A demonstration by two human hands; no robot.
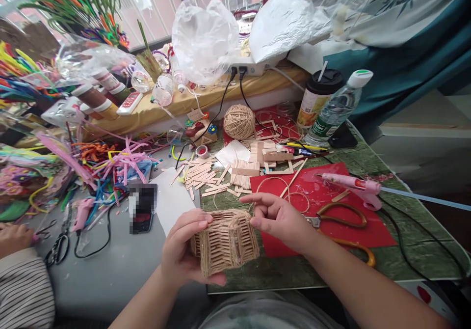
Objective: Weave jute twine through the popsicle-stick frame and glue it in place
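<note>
My left hand [184, 250] is closed around a small box wrapped in jute twine [230, 243], thumb underneath and fingers over the top edge. Rows of twine run along its sides, and it is tilted toward me. At the box's upper right corner is my right hand [277, 218], index finger stretched out and thumb apart from it, close to the rim. A thin strand of twine [289, 186] loops near these fingers; whether they touch it I cannot tell. Scissors with orange handles [342, 214] lie beyond my right wrist on a red sheet [368, 233].
A pink glue gun [349, 182] with a cable lies right. Farther back are wooden craft sticks [200, 174], a twine ball [240, 122], a cup [318, 98] and a water bottle [338, 108]. Another person's hand [14, 238], a phone [147, 206] and pipe cleaners [127, 159] are left.
</note>
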